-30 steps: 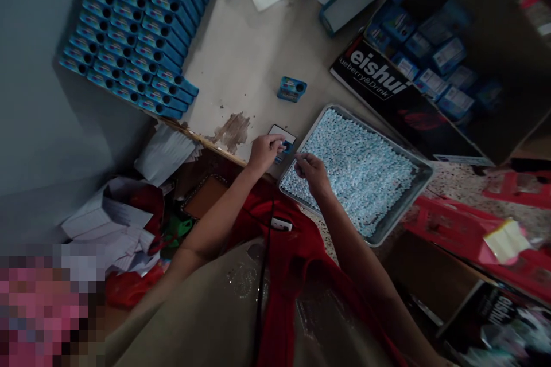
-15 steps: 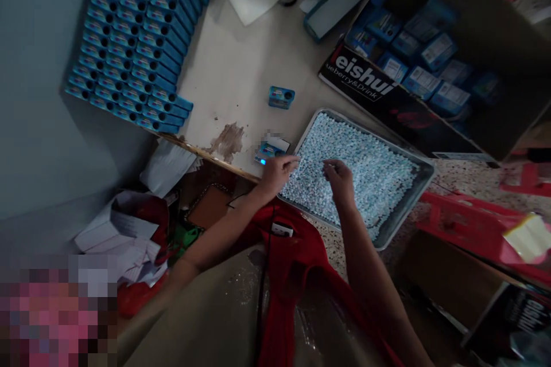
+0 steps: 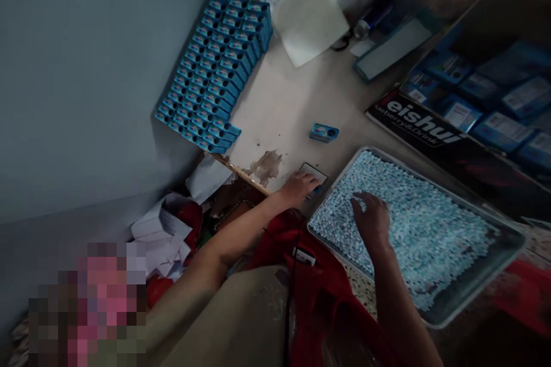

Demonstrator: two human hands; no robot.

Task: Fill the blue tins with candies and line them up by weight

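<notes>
My left hand [image 3: 299, 188] reaches over a small flat scale [image 3: 313, 171] with a pale top, near the table's front edge. Its fingers curl over a small blue box [image 3: 317, 189], of which only a sliver shows. To the right, my right hand [image 3: 372, 218] hovers above a metal tray [image 3: 477, 304] of small pale blue and white pellets [image 3: 422, 229]. Thumb and fingers are apart there, with nothing visible between them. Behind the scale, a single blue box [image 3: 324, 132] stands by itself on the table.
Stacked blue boxes [image 3: 210, 74] fill the table's left side by the wall. A black carton [image 3: 426, 120] holding more blue boxes stands behind the tray. A pale sheet [image 3: 310, 17] and a can [image 3: 365, 26] lie at the back. Papers [image 3: 161, 232] are heaped below left.
The view has swung left, so everything sits further right and lower. My left hand has moved from the tray's edge to the box at the scale. My right hand's fingers have spread.
</notes>
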